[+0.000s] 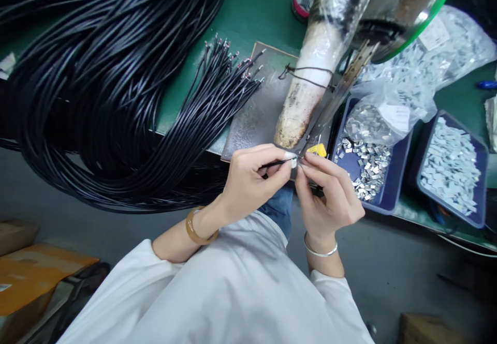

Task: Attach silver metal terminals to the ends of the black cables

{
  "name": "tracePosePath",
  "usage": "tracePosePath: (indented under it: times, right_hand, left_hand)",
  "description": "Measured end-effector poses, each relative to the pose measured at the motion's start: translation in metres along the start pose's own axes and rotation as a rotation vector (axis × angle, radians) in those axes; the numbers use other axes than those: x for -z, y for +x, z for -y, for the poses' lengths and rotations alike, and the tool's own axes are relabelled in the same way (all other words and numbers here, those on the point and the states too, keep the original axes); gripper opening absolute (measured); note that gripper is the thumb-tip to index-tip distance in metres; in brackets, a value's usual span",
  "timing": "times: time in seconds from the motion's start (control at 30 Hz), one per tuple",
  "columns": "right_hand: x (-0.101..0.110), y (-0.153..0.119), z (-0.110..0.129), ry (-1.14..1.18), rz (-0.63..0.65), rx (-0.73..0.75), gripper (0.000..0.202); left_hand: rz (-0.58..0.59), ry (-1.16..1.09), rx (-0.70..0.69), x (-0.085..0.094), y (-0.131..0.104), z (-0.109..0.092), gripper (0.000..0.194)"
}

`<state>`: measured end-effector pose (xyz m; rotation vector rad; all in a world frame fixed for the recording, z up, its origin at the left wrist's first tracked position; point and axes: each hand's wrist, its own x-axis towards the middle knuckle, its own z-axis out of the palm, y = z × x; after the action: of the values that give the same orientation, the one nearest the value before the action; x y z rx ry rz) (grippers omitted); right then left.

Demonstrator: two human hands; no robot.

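Note:
My left hand (pixel 254 178) pinches a thin black cable (pixel 275 163) close to its end, at the table's front edge. Fingertips of my right hand (pixel 328 191) meet that end from the other side, closed on something too small to make out. A large bundle of black cables (pixel 186 126) lies to the left, its stripped ends (pixel 248 70) pointing to the back right. Just beyond my hands is a grey metal plate (pixel 248 121), with a wrapped white tube (pixel 306 85) slanting above it. A yellow piece (pixel 317 150) sits behind my right fingers.
A blue tray (pixel 392 189) of small metal pieces stands right of my hands, a plastic bag (pixel 378 119) over its back. Farther right is a tray (pixel 483 178) of pale pieces. A metal arm (pixel 344 88) slopes down beside the tube. Cardboard boxes (pixel 42 271) lie at lower left.

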<state>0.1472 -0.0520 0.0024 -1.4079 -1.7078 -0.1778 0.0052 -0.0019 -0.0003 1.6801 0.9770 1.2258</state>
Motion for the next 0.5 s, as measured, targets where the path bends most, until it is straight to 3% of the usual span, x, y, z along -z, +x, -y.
tracePosePath:
  times: [0.3,0.5]
  right_hand:
    - [-0.0006,-0.0067,-0.0051,0.005,0.059,0.037,0.023]
    - [0.0015,-0.0067,-0.0044,0.043,0.023,0.022,0.023]
  left_hand:
    - [0.064,0.036,0.014,0.0037,-0.0034,0.0058,0.008]
    - [0.064,0.006,0.012,0.0025,-0.0068,0.0049,0.006]
